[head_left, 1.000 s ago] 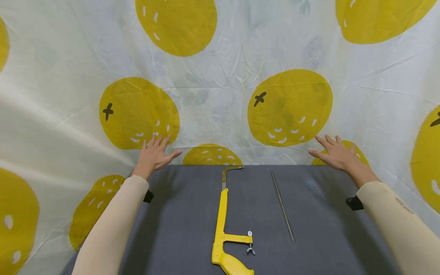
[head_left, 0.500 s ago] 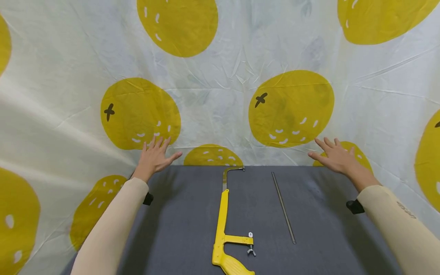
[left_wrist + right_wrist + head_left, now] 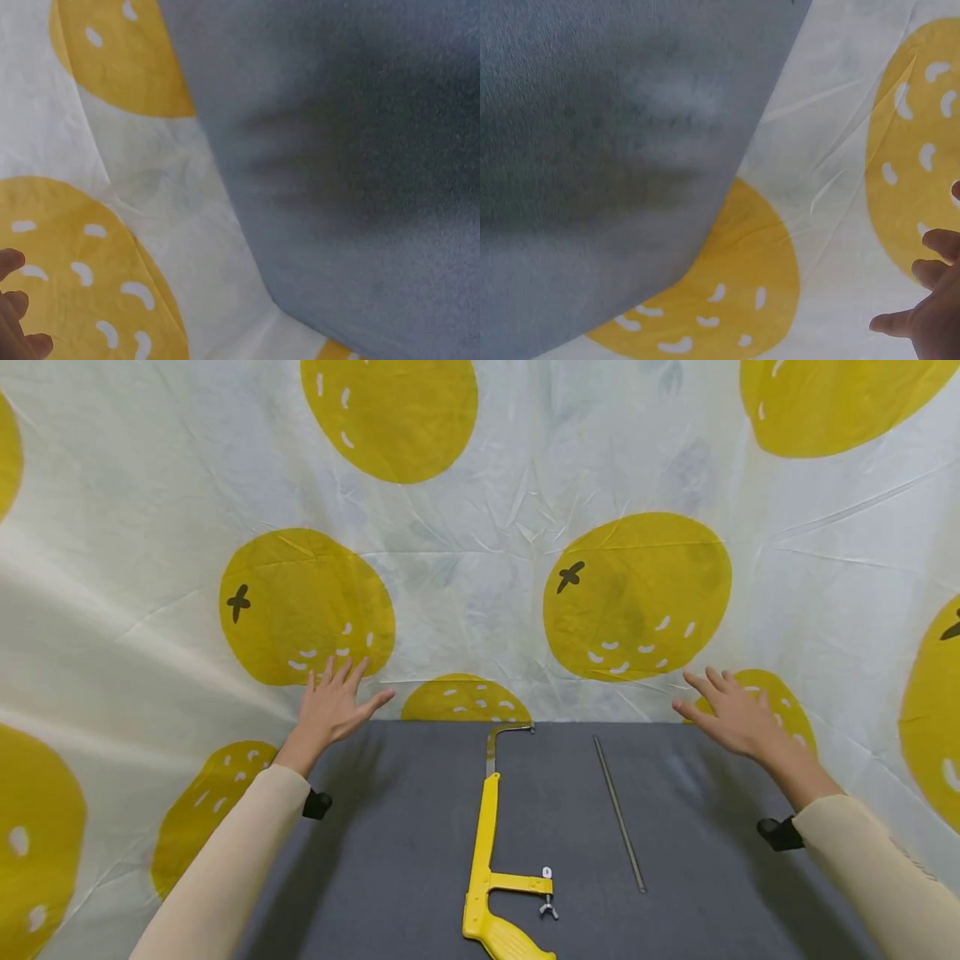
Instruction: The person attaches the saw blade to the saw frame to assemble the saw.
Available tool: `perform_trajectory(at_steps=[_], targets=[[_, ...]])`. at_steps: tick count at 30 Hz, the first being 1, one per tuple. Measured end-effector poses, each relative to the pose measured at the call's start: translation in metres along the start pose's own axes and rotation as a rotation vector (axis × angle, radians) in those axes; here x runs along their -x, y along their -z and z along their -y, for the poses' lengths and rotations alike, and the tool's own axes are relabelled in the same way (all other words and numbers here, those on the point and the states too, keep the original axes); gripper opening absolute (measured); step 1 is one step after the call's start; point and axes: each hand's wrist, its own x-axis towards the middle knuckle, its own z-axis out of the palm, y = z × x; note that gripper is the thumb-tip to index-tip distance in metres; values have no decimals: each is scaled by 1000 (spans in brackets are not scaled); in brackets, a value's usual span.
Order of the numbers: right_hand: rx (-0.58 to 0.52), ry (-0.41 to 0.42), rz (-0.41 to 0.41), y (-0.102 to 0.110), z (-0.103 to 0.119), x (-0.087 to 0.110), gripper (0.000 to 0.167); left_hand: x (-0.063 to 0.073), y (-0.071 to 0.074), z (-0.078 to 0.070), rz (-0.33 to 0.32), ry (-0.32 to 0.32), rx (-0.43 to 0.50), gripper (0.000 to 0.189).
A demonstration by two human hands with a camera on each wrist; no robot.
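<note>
Fingers spread, my left hand (image 3: 330,706) is held in the air over the table's back left; only its fingertips (image 3: 16,304) show in the left wrist view. My right hand (image 3: 731,714) is raised likewise at the back right, fingers apart, and appears at the lower right edge of the right wrist view. Both hands hold nothing. Between them on the table lies a yellow hacksaw frame (image 3: 483,835), its handle toward me and cut off by the lower edge of the head view. A wing nut (image 3: 547,907) hangs at its near arm. Right of it lies a thin grey saw blade (image 3: 618,814).
The dark grey table (image 3: 420,827) ends in a straight back edge. Behind and at both sides hangs a white curtain (image 3: 465,602) printed with big yellow fruit. A black wrist-camera mount (image 3: 780,833) sticks out under the right sleeve, another (image 3: 317,804) under the left.
Both hands stay raised. The right hand has dropped slightly, and both forearms have shifted a little outward. The hacksaw frame and blade lie as before.
</note>
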Motion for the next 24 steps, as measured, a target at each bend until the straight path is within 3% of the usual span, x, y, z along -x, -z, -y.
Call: perform_trajectory(at_steps=[14, 24], targets=[[72, 120, -75, -19, 40, 35, 71, 37, -11, -25, -89, -61, 33, 98], [-26, 34, 1, -43, 46, 69, 62, 70, -18, -56, -105, -93, 90, 94]])
